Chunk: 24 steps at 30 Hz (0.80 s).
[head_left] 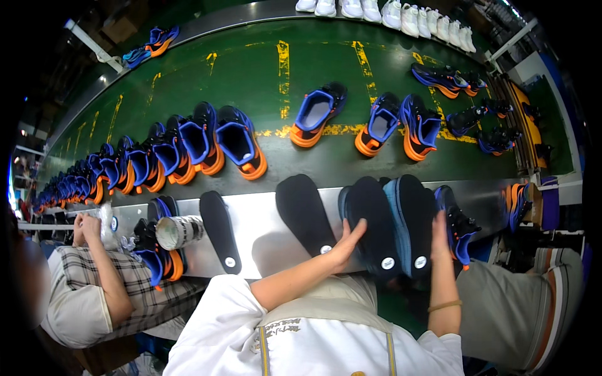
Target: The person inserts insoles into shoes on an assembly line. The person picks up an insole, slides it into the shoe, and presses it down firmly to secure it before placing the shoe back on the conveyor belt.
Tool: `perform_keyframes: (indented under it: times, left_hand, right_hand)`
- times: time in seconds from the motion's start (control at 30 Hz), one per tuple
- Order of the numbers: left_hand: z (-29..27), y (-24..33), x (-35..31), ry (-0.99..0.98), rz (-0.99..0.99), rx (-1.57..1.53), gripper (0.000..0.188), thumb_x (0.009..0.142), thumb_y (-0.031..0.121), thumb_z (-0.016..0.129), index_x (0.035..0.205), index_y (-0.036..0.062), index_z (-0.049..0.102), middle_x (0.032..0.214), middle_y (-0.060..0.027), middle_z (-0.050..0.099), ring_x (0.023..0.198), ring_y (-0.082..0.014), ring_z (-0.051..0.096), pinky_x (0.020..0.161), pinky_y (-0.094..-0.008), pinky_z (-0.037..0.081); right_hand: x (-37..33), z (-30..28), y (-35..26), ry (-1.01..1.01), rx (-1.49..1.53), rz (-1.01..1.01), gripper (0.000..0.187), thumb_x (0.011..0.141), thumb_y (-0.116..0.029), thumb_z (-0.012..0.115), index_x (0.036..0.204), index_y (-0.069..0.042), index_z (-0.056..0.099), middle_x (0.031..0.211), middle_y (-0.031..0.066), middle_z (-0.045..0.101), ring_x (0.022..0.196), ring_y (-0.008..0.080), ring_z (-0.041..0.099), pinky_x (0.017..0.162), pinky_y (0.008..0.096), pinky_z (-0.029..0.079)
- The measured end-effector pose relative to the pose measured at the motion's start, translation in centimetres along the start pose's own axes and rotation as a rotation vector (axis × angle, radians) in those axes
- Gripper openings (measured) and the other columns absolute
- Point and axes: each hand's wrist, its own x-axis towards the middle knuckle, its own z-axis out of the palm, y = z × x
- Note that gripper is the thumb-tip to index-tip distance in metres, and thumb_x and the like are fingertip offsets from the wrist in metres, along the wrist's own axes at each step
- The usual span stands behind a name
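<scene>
Two stacks of black insoles with blue sides are pressed side by side between my hands at the bench's front edge. My left hand grips the side of the left insole stack, thumb sticking up and its other fingers partly hidden. Along the outer side of the right insole stack, my right hand is pressed with fingers pointing away from me. A loose black insole lies flat just left of my left hand. Farther left is another black insole. Each insole carries a round white sticker at its heel.
Beyond the metal ledge, a green conveyor belt bears a row of black, blue and orange shoes. A shoe stands right of my right hand. A can stands left. People sit on both sides; white shoes line the far shelf.
</scene>
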Motion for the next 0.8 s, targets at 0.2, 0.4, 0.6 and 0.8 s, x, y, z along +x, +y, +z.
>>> perform_keyframes:
  times: [0.2, 0.4, 0.6, 0.8]
  left_hand:
    - [-7.2, 8.3, -3.8, 0.069, 0.782, 0.833, 0.058, 0.078, 0.020, 0.065, 0.125, -0.0009, 0.037, 0.124, -0.0203, 0.042, 0.116, -0.0304, 0.042, 0.094, -0.0373, 0.036]
    - [-13.1, 25.9, 5.3, 0.821, 1.271, 1.751, 0.041, 0.084, 0.023, 0.054, 0.123, 0.0100, 0.047, 0.127, -0.0142, 0.043, 0.120, -0.0279, 0.039, 0.092, -0.0498, 0.034]
    - [-12.9, 29.3, 12.7, 0.439, 1.168, 1.356, 0.042, 0.085, 0.029, 0.053, 0.121, 0.0088, 0.047, 0.114, -0.0150, 0.053, 0.104, -0.0311, 0.051, 0.084, -0.0403, 0.042]
    - [-10.6, 27.0, 13.0, 0.725, 1.421, 1.484, 0.034, 0.081, 0.027, 0.058, 0.108, 0.0065, 0.054, 0.075, -0.0087, 0.057, 0.070, -0.0259, 0.056, 0.058, -0.0365, 0.039]
  right_hand:
    - [-7.7, 5.6, -8.3, 0.358, -0.616, -0.467, 0.025, 0.086, -0.006, 0.051, 0.110, -0.001, 0.055, 0.112, 0.0104, 0.056, 0.102, 0.0203, 0.053, 0.087, 0.0300, 0.041]
    - [-10.4, 15.7, -2.3, 0.119, -1.368, -0.386, 0.040, 0.067, -0.022, 0.070, 0.098, -0.001, 0.055, 0.119, 0.0221, 0.047, 0.107, 0.0376, 0.046, 0.086, 0.0441, 0.039]
    - [-9.6, 15.3, -2.3, 0.184, -1.421, -0.291, 0.039, 0.061, -0.023, 0.075, 0.086, -0.003, 0.054, 0.118, 0.0237, 0.045, 0.106, 0.0389, 0.044, 0.086, 0.0449, 0.035]
    - [-8.0, 15.0, -7.8, 0.181, -1.090, -0.416, 0.043, 0.051, -0.013, 0.081, 0.079, -0.003, 0.049, 0.105, 0.0162, 0.042, 0.095, 0.0308, 0.046, 0.081, 0.0389, 0.039]
